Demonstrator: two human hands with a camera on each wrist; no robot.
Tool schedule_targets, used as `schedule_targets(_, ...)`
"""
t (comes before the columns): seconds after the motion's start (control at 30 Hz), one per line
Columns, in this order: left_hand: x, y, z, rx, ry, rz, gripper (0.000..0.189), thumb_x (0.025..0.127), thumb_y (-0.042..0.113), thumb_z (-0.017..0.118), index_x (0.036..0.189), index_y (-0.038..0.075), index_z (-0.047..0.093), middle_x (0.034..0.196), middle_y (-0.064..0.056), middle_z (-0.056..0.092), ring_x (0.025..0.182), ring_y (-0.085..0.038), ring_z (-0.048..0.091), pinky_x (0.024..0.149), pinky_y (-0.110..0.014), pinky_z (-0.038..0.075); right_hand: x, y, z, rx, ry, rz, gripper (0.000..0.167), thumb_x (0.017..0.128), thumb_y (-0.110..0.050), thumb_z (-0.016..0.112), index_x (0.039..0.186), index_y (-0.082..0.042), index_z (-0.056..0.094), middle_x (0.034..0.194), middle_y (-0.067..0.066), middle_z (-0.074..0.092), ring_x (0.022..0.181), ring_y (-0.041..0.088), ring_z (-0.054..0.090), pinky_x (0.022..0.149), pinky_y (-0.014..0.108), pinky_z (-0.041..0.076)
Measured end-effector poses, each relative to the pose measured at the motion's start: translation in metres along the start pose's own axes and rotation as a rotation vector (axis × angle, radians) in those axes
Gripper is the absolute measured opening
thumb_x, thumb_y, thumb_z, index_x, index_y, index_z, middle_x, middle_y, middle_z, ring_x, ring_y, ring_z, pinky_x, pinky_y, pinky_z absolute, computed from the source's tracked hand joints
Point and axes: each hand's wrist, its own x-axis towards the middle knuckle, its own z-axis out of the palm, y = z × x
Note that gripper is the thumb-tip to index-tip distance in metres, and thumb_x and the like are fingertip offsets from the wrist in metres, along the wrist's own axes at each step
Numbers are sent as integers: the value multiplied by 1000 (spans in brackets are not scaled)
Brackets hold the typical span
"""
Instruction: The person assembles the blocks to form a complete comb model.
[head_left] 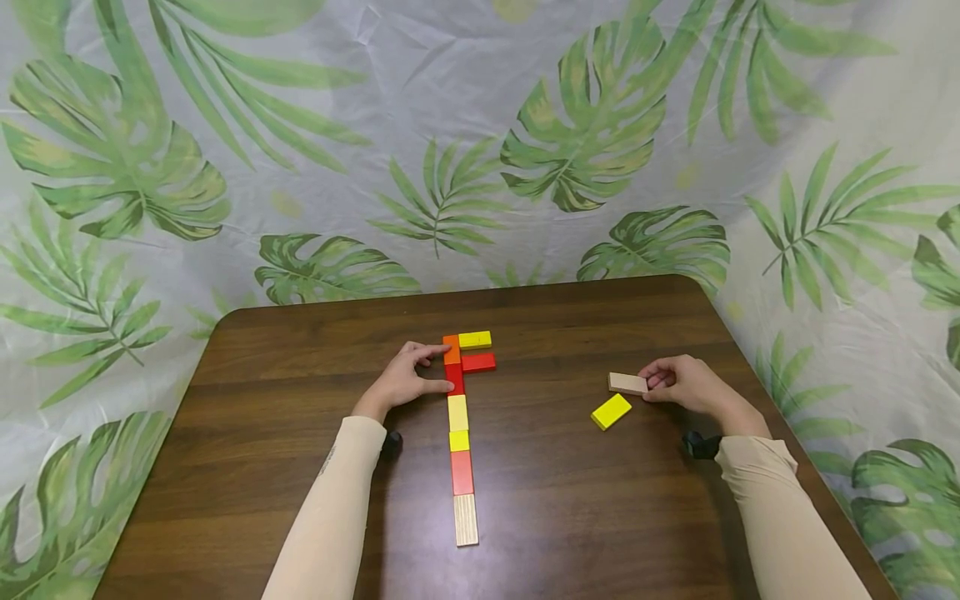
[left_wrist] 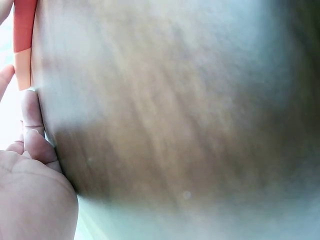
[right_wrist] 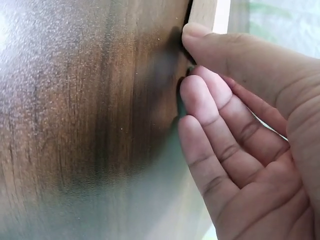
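A line of flat rectangular blocks runs down the table. From the far end it has an orange block (head_left: 451, 350), a red block (head_left: 456, 379), a pale yellow block (head_left: 457, 412), a yellow one (head_left: 459, 441), another red one (head_left: 462, 472) and a plain wooden one (head_left: 466, 520). My left hand (head_left: 400, 382) touches its far end, forefinger at the orange block and thumb at the red block beside it. Over on the right, my right hand (head_left: 686, 385) pinches a plain wooden block (head_left: 627, 383) by its right end between thumb and fingers.
Beside the line's far end lie a yellow block (head_left: 475, 340) and a red block (head_left: 479, 362), both pointing right. Another yellow block (head_left: 611, 412) rests just in front of the right-hand wooden one. The brown table (head_left: 300, 492) ends at a leaf-patterned cloth (head_left: 465, 200).
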Motion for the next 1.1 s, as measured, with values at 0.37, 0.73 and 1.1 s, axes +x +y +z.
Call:
schedule_targets(0.37,0,1,0,3,-3,-4,74,88,32,91,155,21,61,141,-13,54,128,-32,54,115,-51,48,6,-3,-7,-8,8,-45,36,93,-19,86,117,6,76,99,10,78,87,15,69,72,19,56)
schedule_targets(0.73,-1,1,0,0,2,-5,74,88,32,92,154,21,61,139,-13,54,126,-31,54,113,-51,48,15,-28,-5,16,27,-77,34,94,-15,84,119,6,75,100,11,78,88,17,68,74,16,56)
schedule_targets(1.1,-1,2,0,-13,5,3,74,86,31,93,153,21,63,138,-14,55,126,-33,54,114,-52,48,31,-53,6,19,36,-112,30,93,-12,84,118,4,76,98,11,77,86,17,69,76,15,56)
